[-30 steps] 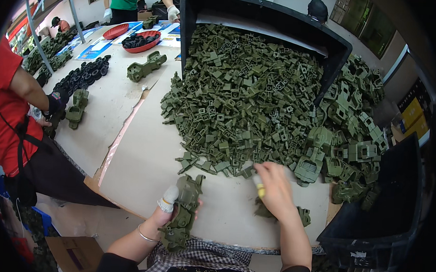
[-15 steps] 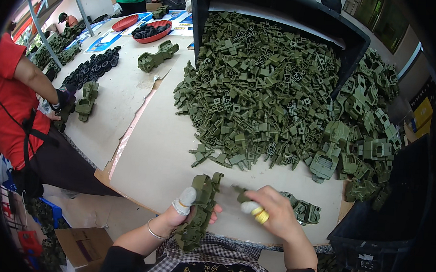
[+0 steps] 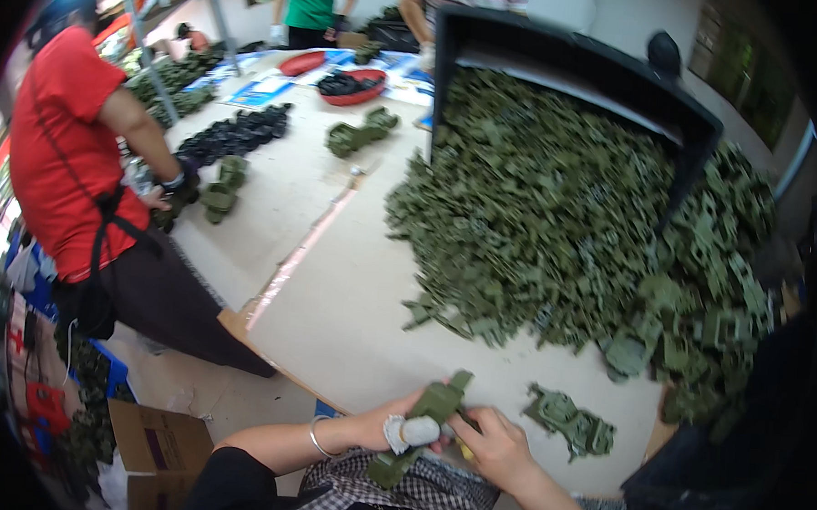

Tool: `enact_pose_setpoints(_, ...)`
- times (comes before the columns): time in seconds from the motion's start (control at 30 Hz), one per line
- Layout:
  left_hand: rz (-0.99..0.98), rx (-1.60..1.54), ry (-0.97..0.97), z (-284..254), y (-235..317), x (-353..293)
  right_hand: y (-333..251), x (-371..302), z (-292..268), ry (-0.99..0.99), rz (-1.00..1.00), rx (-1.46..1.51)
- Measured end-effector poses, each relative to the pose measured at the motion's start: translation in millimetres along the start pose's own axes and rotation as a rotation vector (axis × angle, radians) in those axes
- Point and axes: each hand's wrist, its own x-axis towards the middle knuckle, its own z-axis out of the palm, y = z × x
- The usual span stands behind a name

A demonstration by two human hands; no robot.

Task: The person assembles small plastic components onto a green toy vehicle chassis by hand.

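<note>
My left hand (image 3: 385, 426), with a white cover on its thumb, grips a green plastic toy vehicle body (image 3: 439, 401) close to my checked apron. The body is tilted and somewhat blurred. At its right side, my right hand (image 3: 500, 449) has its fingers closed against it. Whatever lies between those fingers is hidden. A bit of yellow wrapping shows on one right finger. Another green vehicle body (image 3: 571, 422) lies on the table to the right of my right hand. Beyond my hands spreads a large heap of small green plastic parts (image 3: 538, 215).
A black bin (image 3: 578, 36) lies tipped behind the heap. More vehicle bodies (image 3: 712, 296) are piled at the right. To the left, a person in a red shirt (image 3: 72, 140) works beside black wheels (image 3: 236, 131). Red trays (image 3: 352, 88) stand farther back. An open carton (image 3: 158, 454) sits lower left.
My right hand has moved left, bringing a small green part to the vehicle body; that part is now out of sight. My left hand has tilted the body. The whole view has shifted.
</note>
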Motion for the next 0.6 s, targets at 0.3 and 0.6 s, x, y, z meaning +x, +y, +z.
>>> enact_pose_setpoints(0.3, 0.136, 0.139, -0.172, 16.8, -10.3, -9.4, -14.7, -31.7, -21.0, -0.193, 0.775, 0.799)
enact_pose_setpoints(0.6, 0.227, 0.032, 0.127, -15.5, -151.7, 22.1, -19.2, -33.0, -28.7, -0.191, 0.528, 0.442)
